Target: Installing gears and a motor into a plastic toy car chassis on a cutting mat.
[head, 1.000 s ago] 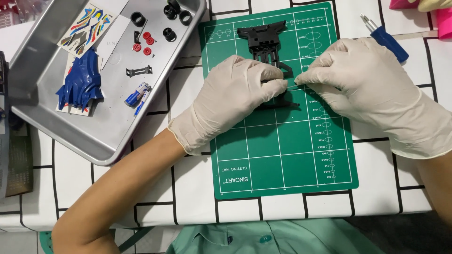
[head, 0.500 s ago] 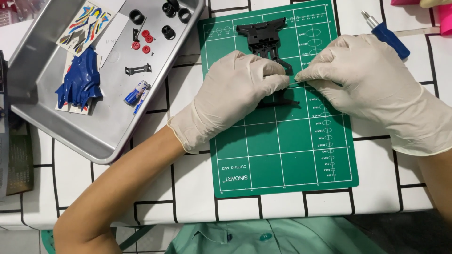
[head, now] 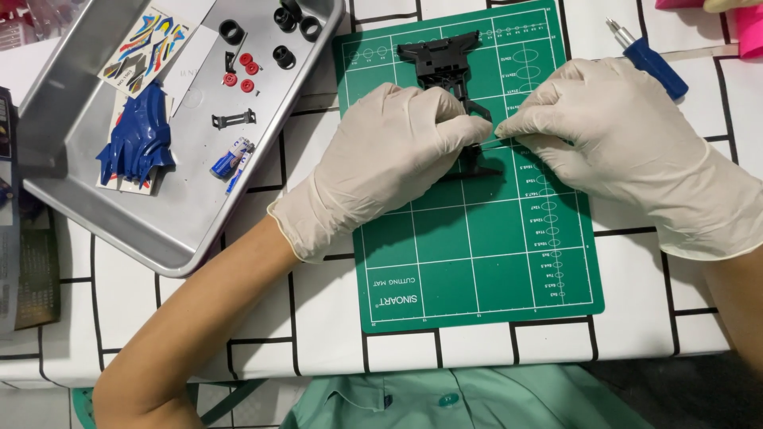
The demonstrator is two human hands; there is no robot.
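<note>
Centre of frame, on the green cutting mat (head: 477, 262): left hand (head: 389, 159) pins the black plastic chassis (head: 441, 59) flat, fingers closed on its lower end — steadying it. Right hand (head: 628, 143) pinches a thin rod (head: 489, 145) against the part. Metal tray (head: 167, 226) of small pieces upper left, within reach.

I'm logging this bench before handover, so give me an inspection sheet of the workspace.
Surface: white cloth with a black grid, green cutting mat on it.
Job's things: black plastic frame on the mat; a thin rod pinched between both hands.
Clutter: metal tray with blue shell, sticker sheet, black rings, red pieces; blue-handled tool right of mat.
Hands: left hand and right hand gloved, fingers meeting at the frame.
Cables: nothing seen.
Surroundings: green shirt at bottom edge.
</note>
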